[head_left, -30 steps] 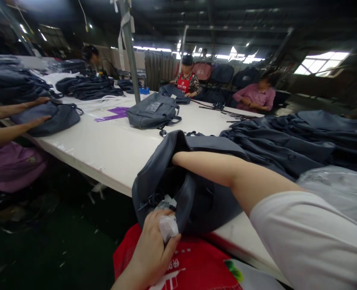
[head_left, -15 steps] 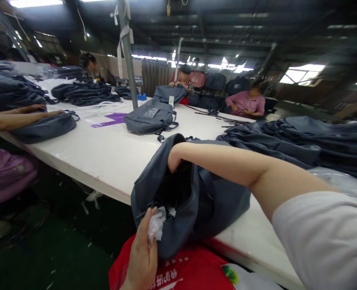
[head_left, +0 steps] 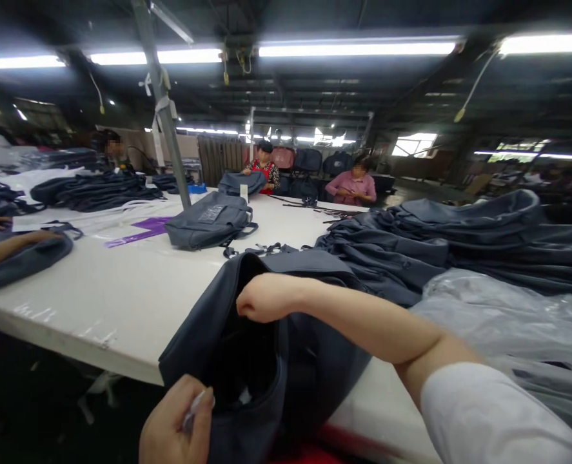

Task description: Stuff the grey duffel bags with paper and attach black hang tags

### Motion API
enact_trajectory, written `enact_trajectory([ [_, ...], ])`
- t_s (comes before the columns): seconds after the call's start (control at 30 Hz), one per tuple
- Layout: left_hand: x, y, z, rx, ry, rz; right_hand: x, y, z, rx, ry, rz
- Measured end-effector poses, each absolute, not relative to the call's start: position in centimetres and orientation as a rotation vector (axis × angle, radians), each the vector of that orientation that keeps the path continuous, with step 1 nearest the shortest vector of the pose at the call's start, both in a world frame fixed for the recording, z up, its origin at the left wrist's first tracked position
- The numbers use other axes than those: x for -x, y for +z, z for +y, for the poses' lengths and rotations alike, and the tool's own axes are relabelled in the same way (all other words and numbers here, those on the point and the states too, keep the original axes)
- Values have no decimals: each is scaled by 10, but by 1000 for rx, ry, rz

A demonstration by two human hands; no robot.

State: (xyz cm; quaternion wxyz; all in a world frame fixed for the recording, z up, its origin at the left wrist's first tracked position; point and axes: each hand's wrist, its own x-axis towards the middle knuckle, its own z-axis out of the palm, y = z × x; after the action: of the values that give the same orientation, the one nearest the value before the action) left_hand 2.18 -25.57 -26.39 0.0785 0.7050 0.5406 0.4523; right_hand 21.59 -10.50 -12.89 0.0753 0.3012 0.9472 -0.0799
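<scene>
A dark grey backpack (head_left: 315, 367) lies open at the near edge of the white table (head_left: 135, 303), its mouth facing me. My right hand (head_left: 261, 298) is curled over the top rim of the opening, fingers closed on the fabric. My left hand (head_left: 177, 425) is low at the bag's mouth, pinching a small piece of white crumpled paper or plastic between thumb and fingers, beside the opening.
A pile of grey backpacks (head_left: 460, 238) and clear plastic bags (head_left: 508, 322) lie to my right. Another filled backpack (head_left: 208, 219) sits mid-table by a metal post (head_left: 164, 116). A co-worker's arms (head_left: 5, 248) press a bag at left. Other people sit at the far end.
The head view has tilted up. My right hand came out of the bag to grip its top rim. My left hand drew back slightly, and less of the white wad shows.
</scene>
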Motion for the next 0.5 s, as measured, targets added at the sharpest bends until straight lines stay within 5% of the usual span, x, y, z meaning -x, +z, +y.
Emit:
enact_trajectory([
  [0.23, -74, -179, -183, -2558, 1164, 1330, -327, -133, -77, -1322, 61, 2998],
  [0.5, -178, -147, -96, -3095, 133, 1404, -360, -162, -62, -1514, 30, 3092],
])
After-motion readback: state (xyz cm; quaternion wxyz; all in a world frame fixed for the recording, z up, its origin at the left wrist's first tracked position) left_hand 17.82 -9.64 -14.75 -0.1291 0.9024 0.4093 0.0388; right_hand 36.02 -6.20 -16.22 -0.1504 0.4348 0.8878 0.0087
